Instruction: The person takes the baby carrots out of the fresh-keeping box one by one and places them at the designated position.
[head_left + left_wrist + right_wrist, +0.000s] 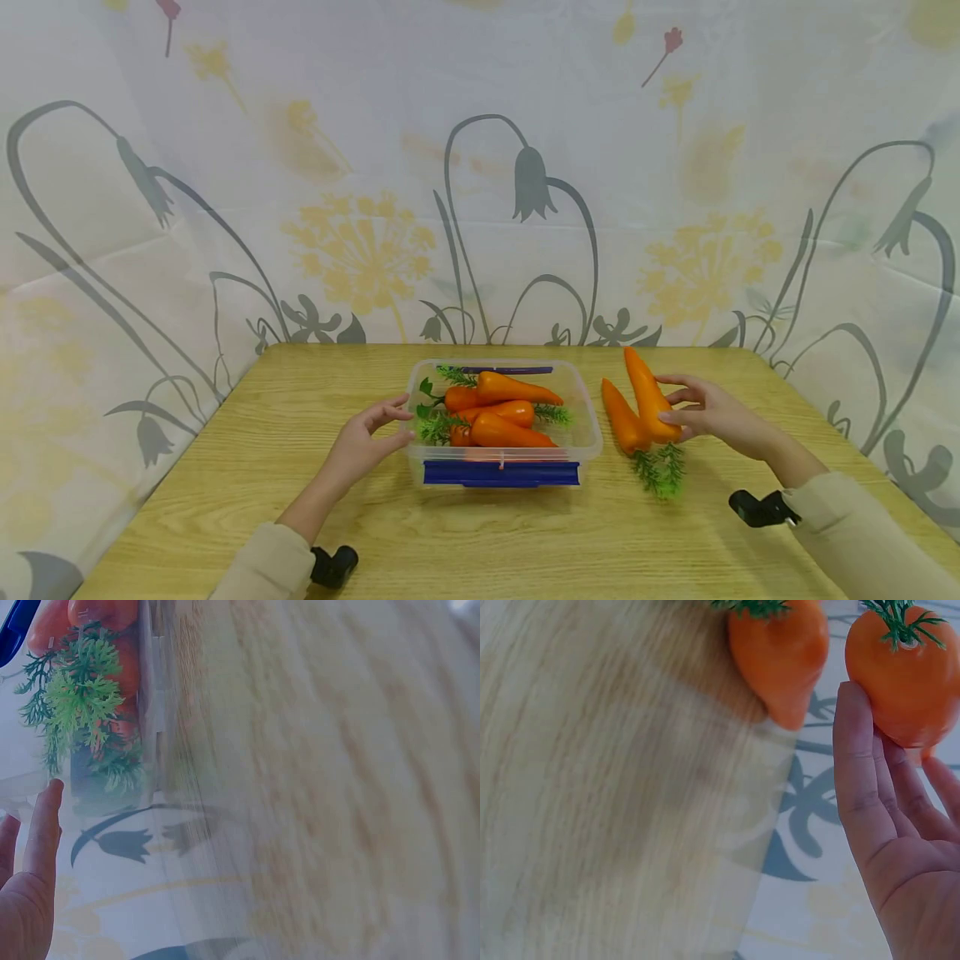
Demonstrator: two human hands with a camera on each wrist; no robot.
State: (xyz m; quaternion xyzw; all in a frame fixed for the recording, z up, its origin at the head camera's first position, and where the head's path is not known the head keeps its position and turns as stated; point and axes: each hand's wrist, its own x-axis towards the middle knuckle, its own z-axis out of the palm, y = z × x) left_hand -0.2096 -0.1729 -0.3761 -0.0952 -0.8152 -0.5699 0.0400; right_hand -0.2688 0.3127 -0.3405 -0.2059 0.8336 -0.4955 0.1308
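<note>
A clear plastic box (588, 446) with blue clip flaps stands in the middle of the table, holding several orange carrots (510, 431) with green tops. At the box's left side is my left hand (365, 440), its fingertips at the wall and its fingers loosely bent around nothing. To the right of the box, my right hand (712, 414) grips a carrot (647, 392) between thumb and fingers, its tip pointing away and its leafy top toward me. Another carrot (622, 421) lies just left of it. The right wrist view shows the thumb against the held carrot (904, 682).
The wooden table (480, 542) ends at the back against a flower-printed cloth (480, 208). A black wrist device (335, 567) sits on the left arm, and another black device (761, 508) on the right.
</note>
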